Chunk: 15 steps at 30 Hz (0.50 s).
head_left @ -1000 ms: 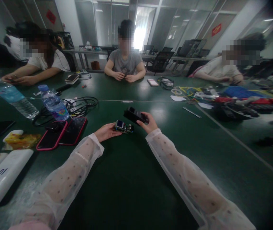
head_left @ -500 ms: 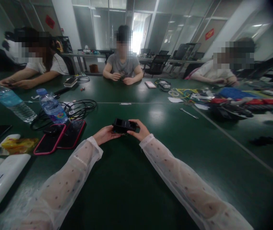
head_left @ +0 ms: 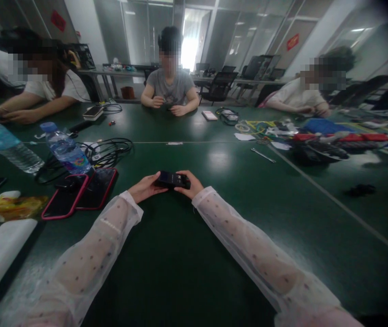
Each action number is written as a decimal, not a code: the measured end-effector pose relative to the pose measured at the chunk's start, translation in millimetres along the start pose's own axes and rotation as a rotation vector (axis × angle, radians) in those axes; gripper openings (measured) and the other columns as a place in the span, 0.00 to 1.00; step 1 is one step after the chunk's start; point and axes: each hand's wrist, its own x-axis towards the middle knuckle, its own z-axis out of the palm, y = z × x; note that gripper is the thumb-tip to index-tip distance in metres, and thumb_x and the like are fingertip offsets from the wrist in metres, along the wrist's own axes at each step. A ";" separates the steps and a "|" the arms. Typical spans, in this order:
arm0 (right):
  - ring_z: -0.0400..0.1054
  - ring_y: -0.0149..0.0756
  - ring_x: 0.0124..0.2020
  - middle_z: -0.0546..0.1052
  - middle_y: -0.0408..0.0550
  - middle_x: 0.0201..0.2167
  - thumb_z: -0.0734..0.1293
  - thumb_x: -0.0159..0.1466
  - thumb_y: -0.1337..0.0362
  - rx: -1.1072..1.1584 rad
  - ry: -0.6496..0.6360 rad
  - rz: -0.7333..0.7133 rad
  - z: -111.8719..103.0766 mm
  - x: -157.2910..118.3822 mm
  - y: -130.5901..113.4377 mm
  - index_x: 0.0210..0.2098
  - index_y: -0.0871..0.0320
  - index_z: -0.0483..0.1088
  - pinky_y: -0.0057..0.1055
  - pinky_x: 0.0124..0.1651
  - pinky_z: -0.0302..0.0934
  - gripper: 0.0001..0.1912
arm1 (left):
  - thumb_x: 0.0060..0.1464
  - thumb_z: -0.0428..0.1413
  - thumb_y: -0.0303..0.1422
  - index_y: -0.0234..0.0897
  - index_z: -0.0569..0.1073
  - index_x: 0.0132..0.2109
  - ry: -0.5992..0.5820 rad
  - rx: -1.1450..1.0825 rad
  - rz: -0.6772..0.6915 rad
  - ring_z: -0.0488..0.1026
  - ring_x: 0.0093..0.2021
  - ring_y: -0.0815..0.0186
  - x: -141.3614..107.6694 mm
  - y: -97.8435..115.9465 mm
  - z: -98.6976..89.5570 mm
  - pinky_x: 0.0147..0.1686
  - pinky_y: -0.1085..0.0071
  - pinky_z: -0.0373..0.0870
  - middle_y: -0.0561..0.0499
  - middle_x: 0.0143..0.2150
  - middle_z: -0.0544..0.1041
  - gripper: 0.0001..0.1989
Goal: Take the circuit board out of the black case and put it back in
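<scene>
The black case (head_left: 172, 180) is held over the table (head_left: 180, 254), between my two hands. My left hand (head_left: 148, 187) pinches its left end, thumb above and fingers beneath; my right hand (head_left: 189, 183) closes thumb and fingers around its right end. Green tabletop extends between my forearms and from the case rightward to a pale seam (head_left: 316, 185) running from far to near; a second seam (head_left: 149, 142) crosses beyond the case. At left, the red-edged phone (head_left: 97, 188) lies nearest my left hand, overlapping the pink-edged phone (head_left: 65, 197); behind them are black cables (head_left: 112, 152) and a blue-capped bottle (head_left: 66, 147). A wrench (head_left: 263, 155) lies far right of my hands. Legible marking: apparently "01" on the white block (head_left: 5, 256), near left. The white marks on the case and the bottle's coloured label are too blurred to read.
</scene>
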 end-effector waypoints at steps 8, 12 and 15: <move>0.67 0.45 0.53 0.71 0.52 0.50 0.73 0.54 0.63 -0.022 0.011 -0.012 -0.2 -0.3 -4.2 0.52 0.53 0.64 0.47 0.54 0.64 0.27 | 0.56 0.59 0.30 0.27 0.71 0.51 0.022 0.004 0.001 0.74 0.50 0.54 -6.3 3.9 7.7 0.48 0.60 0.75 0.35 0.48 0.76 0.16; 0.67 0.45 0.53 0.70 0.53 0.50 0.73 0.55 0.62 -0.051 0.018 -0.031 1.2 -0.9 -6.4 0.53 0.53 0.64 0.48 0.54 0.64 0.27 | 0.57 0.58 0.30 0.27 0.70 0.51 0.039 0.007 0.009 0.74 0.50 0.53 -4.1 2.3 5.9 0.48 0.59 0.75 0.34 0.48 0.75 0.17; 0.67 0.45 0.52 0.70 0.53 0.48 0.73 0.55 0.62 -0.079 0.031 -0.044 2.6 -1.5 -7.5 0.52 0.53 0.63 0.48 0.53 0.64 0.27 | 0.57 0.58 0.30 0.28 0.69 0.53 0.050 0.001 0.013 0.74 0.50 0.53 -1.6 0.7 3.4 0.48 0.57 0.75 0.34 0.48 0.75 0.18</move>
